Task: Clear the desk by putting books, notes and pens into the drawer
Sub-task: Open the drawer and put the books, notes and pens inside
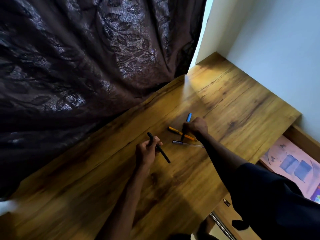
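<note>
1. The left hand (146, 151) is curled around a slim black plastic pen (158, 147), which juts out at both ends of the fist. The hold looks loose, so my guess is that the pen could slide out if the arm swings fast toward the drawer.
2. The right hand (196, 127) is closed over a bright blue plastic pen (189, 117) whose tip pokes out beyond the knuckles. A dark stick also hangs below that fist; whether it is a second pen I cannot tell.
3. Just under the right wrist lie a thin orange pen with a black cap (180, 133) and a clear-barrelled pen with a dark cap (187, 143), close together. A hasty grab for them with an already full hand could knock them rolling, since all are smooth round sticks.
4. The glossy wood-grain desk top (173, 179) is hard and slick, so it would do little to stop a rolling pen.
5. The open wooden drawer (304, 141) is off to the right of the right arm, with a pink-covered book (292, 161) lying flat inside. Pens dropped carelessly may miss its edge.
6. A heavy dark brown curtain with shiny leaf pattern (78, 58) hangs beyond the left hand, touching the desk's far edge.
</note>
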